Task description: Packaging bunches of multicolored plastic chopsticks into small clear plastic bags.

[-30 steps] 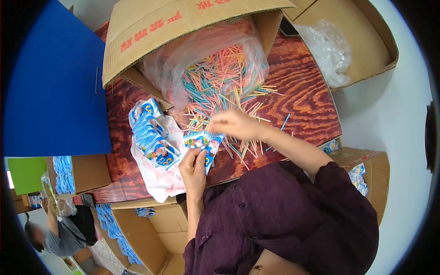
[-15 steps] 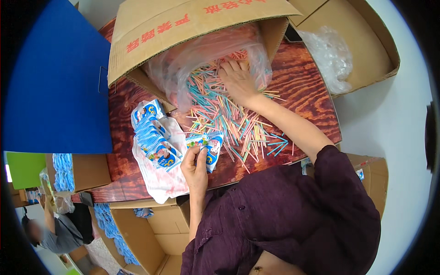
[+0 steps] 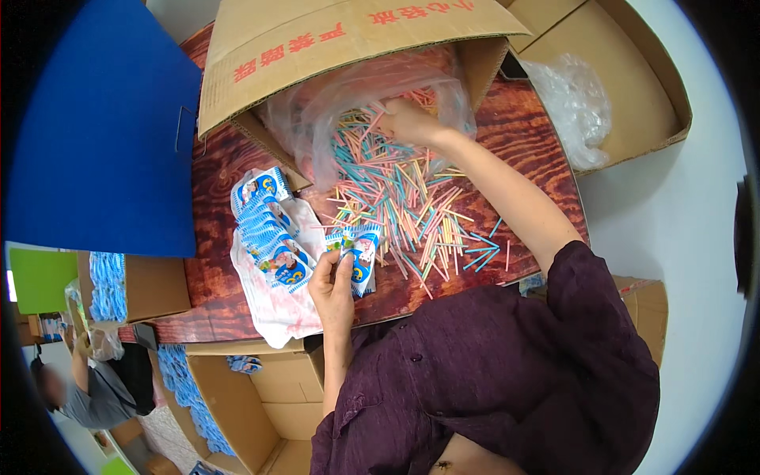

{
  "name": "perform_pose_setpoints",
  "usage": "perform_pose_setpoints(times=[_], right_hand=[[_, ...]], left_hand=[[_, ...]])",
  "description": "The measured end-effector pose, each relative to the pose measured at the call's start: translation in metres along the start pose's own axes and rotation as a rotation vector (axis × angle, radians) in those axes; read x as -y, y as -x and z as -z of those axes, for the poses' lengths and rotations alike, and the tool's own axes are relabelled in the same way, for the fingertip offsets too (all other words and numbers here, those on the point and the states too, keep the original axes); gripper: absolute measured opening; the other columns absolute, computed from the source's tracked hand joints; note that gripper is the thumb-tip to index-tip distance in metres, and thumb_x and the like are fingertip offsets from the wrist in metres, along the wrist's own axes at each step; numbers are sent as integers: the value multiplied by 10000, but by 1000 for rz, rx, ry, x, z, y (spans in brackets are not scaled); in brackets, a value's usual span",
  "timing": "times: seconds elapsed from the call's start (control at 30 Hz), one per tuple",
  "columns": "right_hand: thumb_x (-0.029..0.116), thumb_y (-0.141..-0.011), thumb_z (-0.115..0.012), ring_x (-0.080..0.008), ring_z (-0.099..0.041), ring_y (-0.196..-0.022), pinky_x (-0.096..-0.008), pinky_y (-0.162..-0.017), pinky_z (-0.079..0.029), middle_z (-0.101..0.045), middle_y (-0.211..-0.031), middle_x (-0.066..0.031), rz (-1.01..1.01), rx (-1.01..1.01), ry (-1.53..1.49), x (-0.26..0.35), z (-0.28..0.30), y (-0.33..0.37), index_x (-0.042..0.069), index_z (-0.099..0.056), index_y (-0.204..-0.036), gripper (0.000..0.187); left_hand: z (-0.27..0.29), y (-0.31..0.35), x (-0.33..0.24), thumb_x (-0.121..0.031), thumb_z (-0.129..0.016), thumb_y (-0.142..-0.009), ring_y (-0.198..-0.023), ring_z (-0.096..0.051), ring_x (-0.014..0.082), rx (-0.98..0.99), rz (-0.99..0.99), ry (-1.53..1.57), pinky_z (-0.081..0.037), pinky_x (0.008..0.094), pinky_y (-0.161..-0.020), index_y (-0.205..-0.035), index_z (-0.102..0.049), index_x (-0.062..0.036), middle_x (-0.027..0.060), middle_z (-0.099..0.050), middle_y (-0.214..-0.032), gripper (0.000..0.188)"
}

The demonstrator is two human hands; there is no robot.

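My left hand (image 3: 332, 289) pinches a small blue-and-white printed packet (image 3: 362, 257) between thumb and fingers, near the table's front edge. Farther off, my right hand (image 3: 410, 124) reaches to the mouth of a clear plastic bag (image 3: 317, 119). Its fingers are curled down into thin coloured sticks (image 3: 396, 202), pink, blue and yellow; the fingertips are partly hidden there. Sticks spill from the bag onto the table. Left of my left hand, a row of similar packets (image 3: 269, 233) overlaps on a white, pink-stained cloth or bag (image 3: 265, 313).
The bag lies inside a cardboard box (image 3: 332, 59) tipped toward me on the wood-patterned table (image 3: 522, 142). Another carton (image 3: 641, 87) with crumpled clear plastic stands at right. Below left, an open carton (image 3: 237, 404) sits beside many packets. A blue panel (image 3: 103, 134) and another person (image 3: 103, 396) are at left.
My right hand's fingers went from spread over the sticks to curled in, and the hand turned slightly. My left hand keeps its packet. The whole view shifted slightly.
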State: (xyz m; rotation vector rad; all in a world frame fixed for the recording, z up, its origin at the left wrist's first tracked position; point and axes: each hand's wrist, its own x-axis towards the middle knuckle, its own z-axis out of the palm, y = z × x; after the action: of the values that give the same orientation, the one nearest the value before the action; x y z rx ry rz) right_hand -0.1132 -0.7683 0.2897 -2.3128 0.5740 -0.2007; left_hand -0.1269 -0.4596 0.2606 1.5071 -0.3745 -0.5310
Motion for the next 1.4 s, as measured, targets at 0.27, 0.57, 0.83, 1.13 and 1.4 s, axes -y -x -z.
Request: perform_pose_setpoints(times=[0.27,0.57,0.83,1.13,1.4], right_hand=[[188,-942,-546,-43,-353,-503,-196,-398,-235,-450,-668,17,-424,577,-1285,-9,13,24,46,-501,-948,149],[187,-904,-609,-43,-373,-500,-169,-413,-287,-477,-702,4,-405,829,-1525,0,-49,102,79,-501,-869,156],[86,-797,-663,-37,-325,-418,-200,-386,-179,-433,-560,44,-374,736,-1457,4,-58,121,109,-539,-772,129],[99,-879,-624,-30,-460,-557,-207,-495,-354,-520,-654,45,20,-196,-974,-25,-34,138,44,-625,-872,56],[88,-886,-617,-37,-449,-584,-197,-539,-365,-519,-673,32,-14,-449,-997,-57,-37,169,22,-613,-848,76]], left_hand=[[8,-2,3,-60,-601,-899,-723,-520,26,-34,-1,118,-409,171,-626,-950,-613,19,-10,-614,-821,95],[-37,-39,-13,-67,-550,-921,-790,-532,44,-7,-209,240,-429,195,-698,-977,-604,6,-3,-618,-924,106],[-71,-56,-11,-100,-543,-939,-751,-521,31,300,-134,59,-428,188,-671,-948,-584,-6,-26,-597,-836,103],[-48,-47,-2,-64,-562,-921,-760,-577,69,59,-6,444,-452,209,-677,-927,-587,-40,14,-631,-855,35],[-48,-28,2,-49,-552,-921,-752,-560,71,45,24,503,-450,215,-706,-922,-577,-41,14,-618,-873,25]])
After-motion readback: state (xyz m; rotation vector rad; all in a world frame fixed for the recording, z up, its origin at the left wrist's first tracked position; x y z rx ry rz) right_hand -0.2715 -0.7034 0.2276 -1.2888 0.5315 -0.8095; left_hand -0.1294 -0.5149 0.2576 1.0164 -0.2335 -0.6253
